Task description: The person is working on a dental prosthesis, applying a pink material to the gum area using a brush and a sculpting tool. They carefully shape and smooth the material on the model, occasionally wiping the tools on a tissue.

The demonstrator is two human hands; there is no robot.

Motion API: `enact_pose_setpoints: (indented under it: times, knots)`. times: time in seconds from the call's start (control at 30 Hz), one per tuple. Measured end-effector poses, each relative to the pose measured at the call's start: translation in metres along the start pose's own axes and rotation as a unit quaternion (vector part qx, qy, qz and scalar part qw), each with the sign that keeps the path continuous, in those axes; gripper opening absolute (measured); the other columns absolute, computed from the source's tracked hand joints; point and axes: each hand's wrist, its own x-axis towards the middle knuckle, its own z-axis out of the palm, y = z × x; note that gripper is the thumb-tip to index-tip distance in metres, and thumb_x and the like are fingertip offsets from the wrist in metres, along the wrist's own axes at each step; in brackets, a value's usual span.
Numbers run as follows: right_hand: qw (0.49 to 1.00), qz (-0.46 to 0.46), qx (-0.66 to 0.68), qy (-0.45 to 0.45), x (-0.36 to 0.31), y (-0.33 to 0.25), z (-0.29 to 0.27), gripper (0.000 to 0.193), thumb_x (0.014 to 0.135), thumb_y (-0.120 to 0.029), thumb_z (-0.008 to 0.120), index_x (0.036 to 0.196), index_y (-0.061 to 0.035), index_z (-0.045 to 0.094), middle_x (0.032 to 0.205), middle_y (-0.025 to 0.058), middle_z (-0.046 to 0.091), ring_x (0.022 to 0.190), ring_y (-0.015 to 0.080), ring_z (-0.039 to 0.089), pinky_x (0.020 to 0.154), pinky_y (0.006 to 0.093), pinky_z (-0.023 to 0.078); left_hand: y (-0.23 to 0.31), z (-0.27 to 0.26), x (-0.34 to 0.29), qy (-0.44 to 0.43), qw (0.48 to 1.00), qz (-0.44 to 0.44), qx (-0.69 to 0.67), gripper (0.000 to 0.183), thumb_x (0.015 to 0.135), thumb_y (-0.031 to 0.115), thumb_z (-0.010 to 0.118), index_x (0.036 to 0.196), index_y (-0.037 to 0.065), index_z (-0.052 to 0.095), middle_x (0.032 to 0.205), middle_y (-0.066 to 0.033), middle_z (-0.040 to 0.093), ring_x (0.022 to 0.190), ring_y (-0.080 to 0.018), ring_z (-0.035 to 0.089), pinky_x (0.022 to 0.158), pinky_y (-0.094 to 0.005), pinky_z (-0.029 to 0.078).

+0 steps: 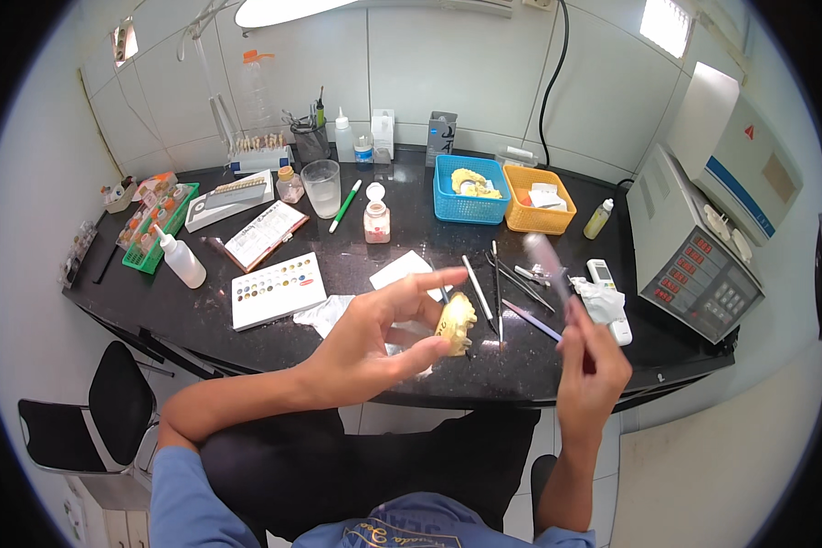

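My left hand [370, 333] is closed on a yellow dental cast [458, 325], gripped at its side between thumb and fingers, with the index finger stretched above it. The cast is held up over the front edge of the black worktop, its tooth side facing right. My right hand [592, 373] is wrapped round a slim, pale pinkish brush-like tool [546, 260], which points up and away from me. Motion smears that tool, so its tip does not show clearly. Between the hands lie a white-handled tool [478, 290], a dark thin instrument [497, 297] and a lilac stick [532, 320].
A white remote control [619, 331] with crumpled tissue [599, 300] lies right of the tools. Behind stand blue [470, 210] and orange [539, 219] baskets and a small pink bottle [376, 224]. A white palette [279, 290] lies left; a furnace-like machine [699, 247] stands right.
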Motion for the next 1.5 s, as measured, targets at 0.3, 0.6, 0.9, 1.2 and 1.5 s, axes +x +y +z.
enact_pose_setpoints:
  times: [0.3,0.6,0.9,1.2,1.5]
  knots:
    - [0.979,-0.052,0.082,-0.181,-0.050,-0.024,-0.018,0.042,0.074,0.002,0.072,0.115,-0.0065,0.068,0.076,0.0074,0.067,0.056,0.0167,0.061,0.053,0.0262,0.049,-0.028,-0.003,0.004,-0.079,0.988,-0.075,-0.112,0.056,0.096,0.024,0.057,0.144,0.002,0.036,0.112,-0.0078,0.061,0.105,-0.0153,0.060,0.091,-0.0308,0.050]
    - [0.986,-0.038,0.010,-0.162,-0.054,-0.008,-0.034,0.033,0.078,0.004,0.068,0.110,-0.0038,0.070,0.079,0.0082,0.069,0.063,0.0169,0.062,0.054,0.0272,0.049,-0.047,0.008,0.001,-0.172,0.968,-0.131,-0.130,0.048,0.100,0.021,0.049,0.144,0.004,0.038,0.117,-0.0061,0.059,0.107,-0.0125,0.057,0.094,-0.0310,0.047]
    - [0.969,0.068,-0.075,-0.224,-0.070,0.004,-0.051,0.036,0.079,0.002,0.068,0.115,-0.0036,0.067,0.072,0.0078,0.065,0.055,0.0171,0.056,0.051,0.0301,0.045,-0.069,0.016,-0.014,-0.153,0.966,-0.178,-0.106,0.048,0.098,0.018,0.052,0.141,-0.001,0.040,0.118,-0.0078,0.061,0.105,-0.0137,0.059,0.094,-0.0300,0.046]
    - [0.968,0.069,-0.030,-0.240,-0.083,0.014,-0.031,0.034,0.076,-0.003,0.073,0.111,-0.0041,0.070,0.071,0.0073,0.065,0.054,0.0156,0.056,0.049,0.0266,0.043,-0.078,0.005,-0.024,-0.132,0.957,-0.218,-0.137,0.048,0.098,0.018,0.053,0.140,-0.001,0.040,0.121,-0.0085,0.059,0.107,-0.0141,0.058,0.097,-0.0289,0.044]
    - [0.967,0.062,0.028,-0.244,-0.092,0.000,-0.014,0.031,0.080,-0.001,0.069,0.111,-0.0005,0.069,0.078,0.0080,0.070,0.055,0.0122,0.056,0.049,0.0268,0.043,-0.083,0.007,-0.027,-0.122,0.967,-0.173,-0.142,0.047,0.098,0.019,0.054,0.139,-0.002,0.043,0.118,-0.0084,0.060,0.105,-0.0131,0.057,0.094,-0.0284,0.044]
